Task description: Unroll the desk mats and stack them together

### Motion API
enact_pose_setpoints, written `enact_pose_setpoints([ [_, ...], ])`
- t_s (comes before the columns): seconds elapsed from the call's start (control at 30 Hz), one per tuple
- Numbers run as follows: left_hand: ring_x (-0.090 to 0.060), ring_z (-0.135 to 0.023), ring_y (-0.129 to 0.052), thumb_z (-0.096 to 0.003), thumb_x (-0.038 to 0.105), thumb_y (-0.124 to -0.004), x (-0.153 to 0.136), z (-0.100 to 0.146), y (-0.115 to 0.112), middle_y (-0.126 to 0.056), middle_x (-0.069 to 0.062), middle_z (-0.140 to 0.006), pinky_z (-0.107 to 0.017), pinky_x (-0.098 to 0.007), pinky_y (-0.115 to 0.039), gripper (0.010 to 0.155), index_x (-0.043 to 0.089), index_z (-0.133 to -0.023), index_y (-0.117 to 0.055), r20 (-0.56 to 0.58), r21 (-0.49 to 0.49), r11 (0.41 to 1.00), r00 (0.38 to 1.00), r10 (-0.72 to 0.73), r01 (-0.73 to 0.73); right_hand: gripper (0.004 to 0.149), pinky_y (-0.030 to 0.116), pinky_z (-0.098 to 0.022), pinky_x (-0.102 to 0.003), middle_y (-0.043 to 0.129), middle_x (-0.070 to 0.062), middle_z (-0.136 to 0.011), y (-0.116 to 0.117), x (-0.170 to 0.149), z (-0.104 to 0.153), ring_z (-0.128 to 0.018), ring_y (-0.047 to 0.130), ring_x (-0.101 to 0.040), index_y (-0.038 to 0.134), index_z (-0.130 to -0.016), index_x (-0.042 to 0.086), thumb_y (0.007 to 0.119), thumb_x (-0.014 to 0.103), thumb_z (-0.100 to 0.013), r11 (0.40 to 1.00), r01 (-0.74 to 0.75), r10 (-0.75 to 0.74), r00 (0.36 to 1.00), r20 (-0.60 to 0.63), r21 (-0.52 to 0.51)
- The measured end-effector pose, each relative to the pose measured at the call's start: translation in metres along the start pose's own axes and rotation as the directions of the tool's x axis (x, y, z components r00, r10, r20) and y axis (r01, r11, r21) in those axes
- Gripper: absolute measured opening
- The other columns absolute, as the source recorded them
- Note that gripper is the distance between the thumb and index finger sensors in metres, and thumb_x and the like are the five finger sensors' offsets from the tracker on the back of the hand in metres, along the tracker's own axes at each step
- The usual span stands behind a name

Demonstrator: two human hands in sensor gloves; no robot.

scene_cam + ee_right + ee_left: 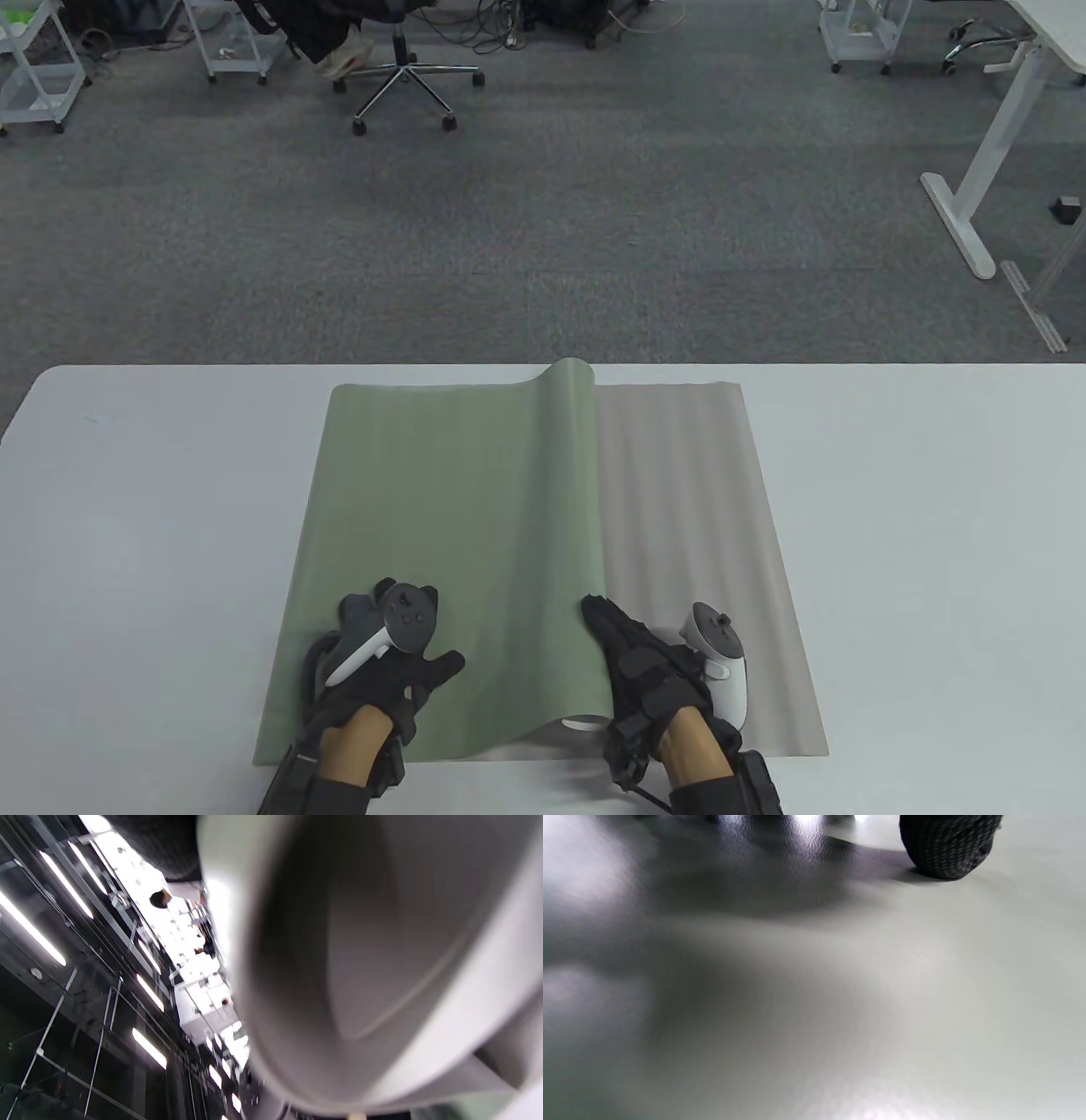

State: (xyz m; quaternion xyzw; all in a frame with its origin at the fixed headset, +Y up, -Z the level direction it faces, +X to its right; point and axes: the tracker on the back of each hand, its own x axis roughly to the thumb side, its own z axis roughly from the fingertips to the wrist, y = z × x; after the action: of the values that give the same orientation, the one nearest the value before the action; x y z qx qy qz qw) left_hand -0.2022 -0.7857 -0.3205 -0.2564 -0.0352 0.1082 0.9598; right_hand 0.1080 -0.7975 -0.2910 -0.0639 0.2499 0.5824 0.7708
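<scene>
A green desk mat (441, 526) lies on top of a grey desk mat (696, 526) on the white table (136, 552). The green mat covers the grey mat's left part, and its right edge stands up in a curl (577, 399) that runs from the far edge to the near edge. My left hand (382, 671) rests flat on the green mat's near left part with its fingers spread. One fingertip (948, 849) touches the mat (882, 1005) in the left wrist view. My right hand (632, 662) lies with fingers stretched out against the curl's near end. The right wrist view looks into the curl (382, 963).
The mats lie in the table's middle, with bare white table to the left and at the right (933, 552). Beyond the far edge is grey carpet with an office chair (407, 76) and a desk leg (967, 204).
</scene>
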Motion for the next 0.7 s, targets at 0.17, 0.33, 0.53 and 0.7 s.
enact_pose_setpoints([
  [0.17,-0.078,-0.099,-0.013,-0.0561,0.055,-0.065,0.000,0.000,-0.002,-0.003,-0.029,-0.124,-0.060,-0.087,-0.030,0.086,0.020,-0.122,-0.023,0.005,-0.001,1.000,1.000,-0.010,0.010,0.086,0.087,-0.058,-0.056,0.071,-0.024,-0.099,-0.005,0.003,0.006,-0.084,0.096,-0.035,0.020,-0.115,-0.001,0.072,0.041,-0.062,0.997,0.024,-0.021,0.999,0.037,-0.070],
  [0.33,-0.077,-0.099,-0.013,-0.0561,0.054,-0.065,0.000,0.000,-0.003,-0.003,-0.029,-0.124,-0.060,-0.087,-0.029,0.086,0.020,-0.123,-0.023,0.011,0.005,1.000,1.000,-0.013,0.013,0.091,0.097,-0.053,-0.046,0.062,-0.029,-0.099,-0.008,-0.008,0.002,-0.084,0.098,-0.043,0.025,-0.111,-0.015,0.070,0.046,-0.061,0.973,0.228,-0.226,0.973,-0.044,0.026],
  [0.53,-0.077,-0.099,-0.012,-0.0563,0.053,-0.064,0.000,0.000,-0.003,-0.003,-0.029,-0.124,-0.060,-0.087,-0.029,0.085,0.019,-0.122,-0.022,0.018,0.006,1.000,1.000,-0.011,0.011,0.083,0.089,-0.051,-0.046,0.071,-0.029,-0.102,-0.017,-0.004,0.007,-0.075,0.098,-0.033,0.026,-0.116,-0.005,0.068,0.043,-0.062,0.980,0.197,-0.197,0.980,-0.004,0.003],
  [0.7,-0.078,-0.099,-0.012,-0.0565,0.053,-0.064,0.000,0.000,-0.003,-0.002,-0.030,-0.124,-0.060,-0.088,-0.028,0.085,0.019,-0.122,-0.022,0.023,0.005,1.000,1.000,-0.013,0.013,0.081,0.086,-0.056,-0.052,0.065,-0.031,-0.104,-0.027,0.001,0.014,-0.082,0.093,-0.036,0.024,-0.116,0.000,0.070,0.040,-0.062,0.986,0.157,-0.155,0.987,0.038,-0.059],
])
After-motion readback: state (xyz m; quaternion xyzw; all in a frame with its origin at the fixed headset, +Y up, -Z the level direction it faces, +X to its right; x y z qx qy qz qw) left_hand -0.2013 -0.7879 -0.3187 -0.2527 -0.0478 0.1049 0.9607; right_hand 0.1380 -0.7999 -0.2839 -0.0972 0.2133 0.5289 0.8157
